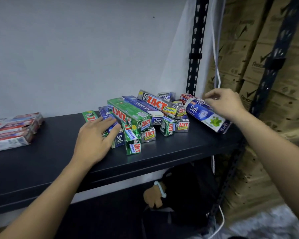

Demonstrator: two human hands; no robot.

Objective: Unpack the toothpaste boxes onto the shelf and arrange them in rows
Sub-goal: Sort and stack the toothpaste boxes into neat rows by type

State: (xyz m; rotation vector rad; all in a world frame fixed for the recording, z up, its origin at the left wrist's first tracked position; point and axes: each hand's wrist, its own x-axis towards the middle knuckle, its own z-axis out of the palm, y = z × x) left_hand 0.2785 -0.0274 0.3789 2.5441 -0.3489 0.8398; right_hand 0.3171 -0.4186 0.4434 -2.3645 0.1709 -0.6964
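Left of the black upright post (196, 66), on the dark shelf (162, 152): a jumbled heap of toothpaste boxes (138, 116), green and silver Zact with blue Safi, crossing one over another at odd angles. Far left of the post, at the shelf's other end: red-and-white boxes (12, 131), lying side by side in a low stack.

Left hand (95, 137): well left of the post, at the heap's near-left edge. Rests palm down on a blue Safi box (119, 138), fingers straight and spread, clasping nothing.

Right hand (224, 104): just right of the post and nearer the camera. Curls fingers and thumb round the far end of a blue-and-white Safi box (204, 114) and holds it tilted, near end low by the shelf's right side.

Right of the post: brown cardboard cartons (266, 66), stacked high. Close beside the post: a white cable (216, 66), hanging down. Below the post, under the shelf: another person's hand (154, 195) with a pale wristband, fingers curled, grasp unclear.
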